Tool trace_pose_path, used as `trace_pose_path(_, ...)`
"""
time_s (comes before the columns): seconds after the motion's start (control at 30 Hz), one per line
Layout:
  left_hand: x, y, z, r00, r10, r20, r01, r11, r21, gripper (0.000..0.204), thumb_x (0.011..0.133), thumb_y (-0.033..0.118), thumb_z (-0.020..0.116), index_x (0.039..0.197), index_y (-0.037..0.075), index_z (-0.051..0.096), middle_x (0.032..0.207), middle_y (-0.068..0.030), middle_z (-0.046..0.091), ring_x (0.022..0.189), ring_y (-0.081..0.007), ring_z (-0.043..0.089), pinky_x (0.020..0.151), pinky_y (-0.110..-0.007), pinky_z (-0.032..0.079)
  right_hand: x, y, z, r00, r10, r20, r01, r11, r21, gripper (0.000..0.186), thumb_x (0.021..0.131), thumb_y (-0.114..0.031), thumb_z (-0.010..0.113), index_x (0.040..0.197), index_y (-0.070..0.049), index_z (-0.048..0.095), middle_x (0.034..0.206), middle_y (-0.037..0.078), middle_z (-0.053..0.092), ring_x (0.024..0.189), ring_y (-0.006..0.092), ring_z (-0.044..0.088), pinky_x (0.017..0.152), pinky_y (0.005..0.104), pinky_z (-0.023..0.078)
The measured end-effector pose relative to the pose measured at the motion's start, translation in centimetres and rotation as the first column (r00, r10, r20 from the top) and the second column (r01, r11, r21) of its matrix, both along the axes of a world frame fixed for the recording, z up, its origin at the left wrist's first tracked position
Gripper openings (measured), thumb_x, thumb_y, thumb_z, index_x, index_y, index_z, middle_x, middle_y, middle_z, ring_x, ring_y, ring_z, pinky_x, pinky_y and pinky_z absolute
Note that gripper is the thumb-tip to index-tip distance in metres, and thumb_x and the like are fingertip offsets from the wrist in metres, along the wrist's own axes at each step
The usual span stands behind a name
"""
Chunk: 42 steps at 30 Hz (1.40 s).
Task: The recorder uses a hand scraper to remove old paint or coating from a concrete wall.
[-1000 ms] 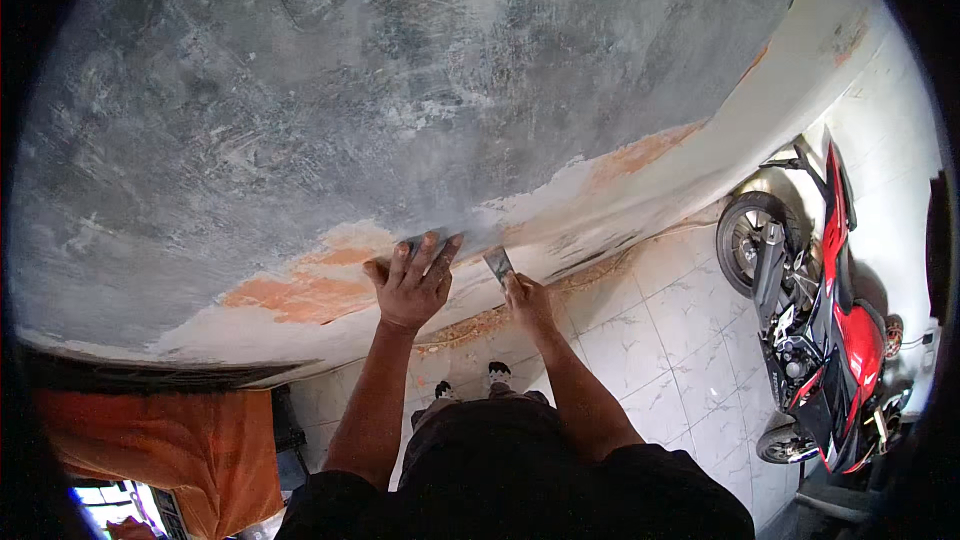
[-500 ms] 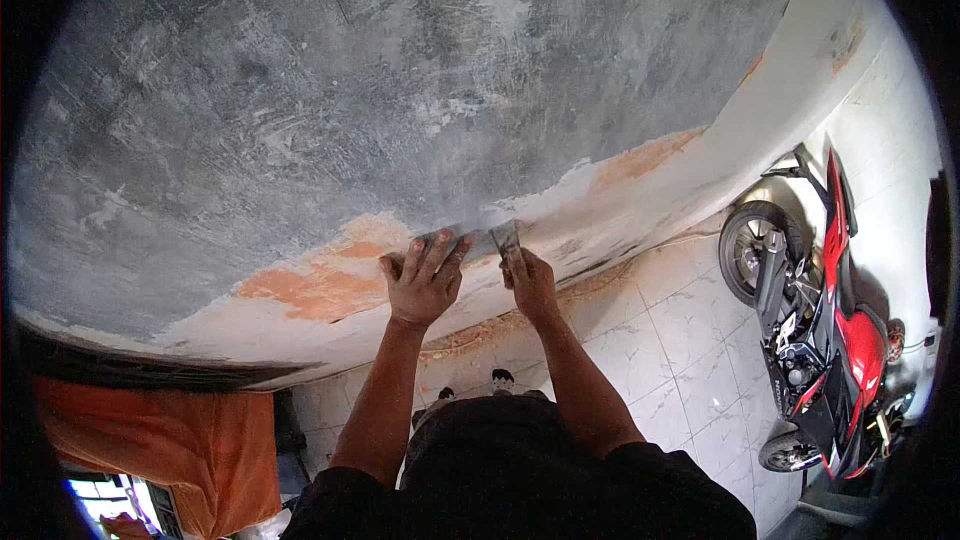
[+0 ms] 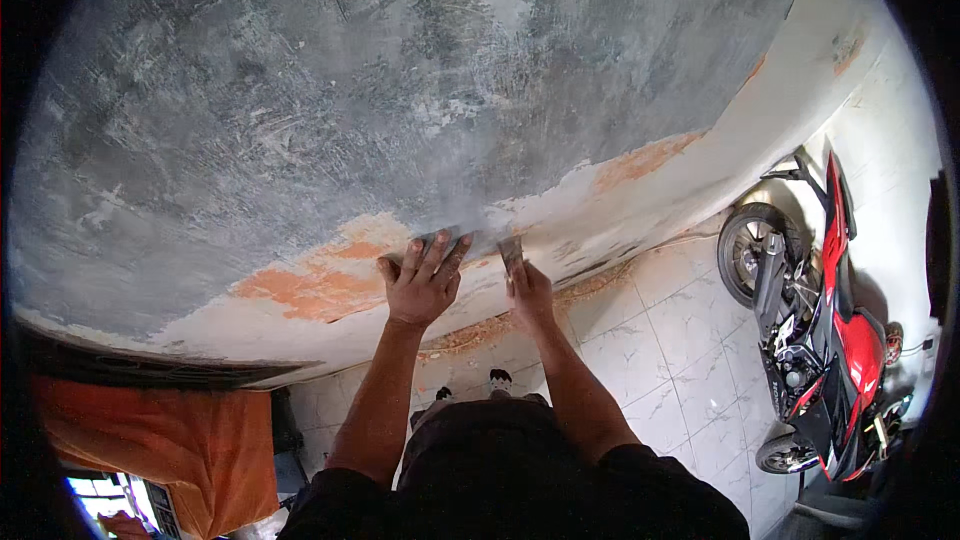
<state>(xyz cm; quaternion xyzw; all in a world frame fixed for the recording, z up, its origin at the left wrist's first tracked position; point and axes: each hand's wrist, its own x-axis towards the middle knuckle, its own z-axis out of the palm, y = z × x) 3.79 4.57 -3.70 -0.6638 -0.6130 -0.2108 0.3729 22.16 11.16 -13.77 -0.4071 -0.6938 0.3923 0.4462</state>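
My left hand (image 3: 424,290) rests with spread fingers on the wall (image 3: 440,90), where mottled grey coating gives way to white and orange patches. Just to its right, my right hand (image 3: 530,295) grips a flat metal scraper (image 3: 511,253) whose blade lies at the lower edge of the grey coating. My fingertips and the blade are close together but apart. Whether the blade presses on the surface I cannot tell.
A red and black motorcycle (image 3: 850,340) stands at the right on white floor tiles (image 3: 650,360). An orange cloth (image 3: 170,440) hangs at lower left beside a bright opening. My shoes (image 3: 500,380) are below, and pale debris (image 3: 450,348) lies along the wall's foot.
Since one second ago my left hand has shifted slightly right. My right hand and scraper rose toward the grey coating, then dropped back slightly over the last half second.
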Motion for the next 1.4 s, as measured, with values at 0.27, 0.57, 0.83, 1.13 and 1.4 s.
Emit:
trace_pose_path(0.27, 0.1, 0.0, 0.1, 0.999, 0.019, -0.032, -0.019, 1.000, 0.017, 0.048, 0.083, 0.029, 0.052, 0.130, 0.038, 0.048, 0.148, 0.0054, 0.026, 0.139, -0.0205, 0.014, 0.107, -0.056, -0.002, 1.1, -0.3, -1.8, 0.994, 0.031, 0.103, -0.005, 0.970, -0.242, 0.049, 0.092, -0.048, 0.043, 0.075, -0.004, 0.054, 0.056, 0.005, 0.052, 0.048, 0.0145, 0.050, 0.047, 0.0302, 0.040)
trace_pose_path(0.57, -0.2, -0.3, 0.6, 0.998, 0.033, -0.053, -0.032, 0.999, 0.017, 0.051, 0.084, 0.028, 0.053, 0.132, 0.039, 0.044, 0.148, 0.0062, 0.024, 0.139, -0.0210, 0.014, 0.107, -0.054, 0.001, -0.8, 0.5, 5.4, 0.971, 0.043, -0.235, -0.127, 0.926, -0.355, 0.040, 0.094, -0.037, 0.046, 0.073, -0.004, 0.054, 0.055, 0.000, 0.046, 0.048, 0.0077, 0.041, 0.046, 0.0243, 0.035)
trace_pose_path(0.83, 0.3, -0.3, 0.9, 0.998, 0.038, -0.054, -0.037, 0.999, 0.021, 0.050, 0.083, 0.028, 0.054, 0.131, 0.038, 0.046, 0.147, 0.0061, 0.026, 0.139, -0.0203, 0.014, 0.107, -0.053, 0.001, -1.0, 1.3, 7.9, 0.968, 0.108, -0.227, -0.168, 0.949, -0.265, 0.037, 0.095, -0.032, 0.046, 0.077, -0.001, 0.055, 0.057, 0.004, 0.049, 0.052, 0.0106, 0.045, 0.048, 0.0283, 0.038)
trace_pose_path(1.13, 0.2, 0.3, 1.0, 0.999, 0.013, -0.035, -0.012, 0.999, 0.037, 0.046, 0.082, 0.027, 0.055, 0.128, 0.036, 0.051, 0.146, 0.0061, 0.030, 0.138, -0.0195, 0.016, 0.106, -0.052, 0.006, 0.5, 0.0, 0.6, 0.988, 0.081, -0.132, -0.136, 0.861, -0.489, 0.038, 0.096, -0.033, 0.044, 0.075, -0.002, 0.053, 0.053, 0.002, 0.045, 0.050, 0.0084, 0.042, 0.047, 0.0258, 0.036)
trace_pose_path(1.4, -0.1, -0.1, 0.6, 0.999, 0.031, -0.033, -0.030, 0.999, 0.009, 0.046, 0.083, 0.028, 0.054, 0.128, 0.038, 0.050, 0.146, 0.0058, 0.029, 0.139, -0.0197, 0.014, 0.107, -0.053, 0.003, 0.1, 0.8, 7.4, 0.953, 0.126, -0.276, -0.198, 0.948, -0.251, 0.043, 0.096, -0.035, 0.040, 0.072, -0.002, 0.054, 0.052, 0.004, 0.047, 0.048, 0.0115, 0.046, 0.047, 0.0285, 0.038)
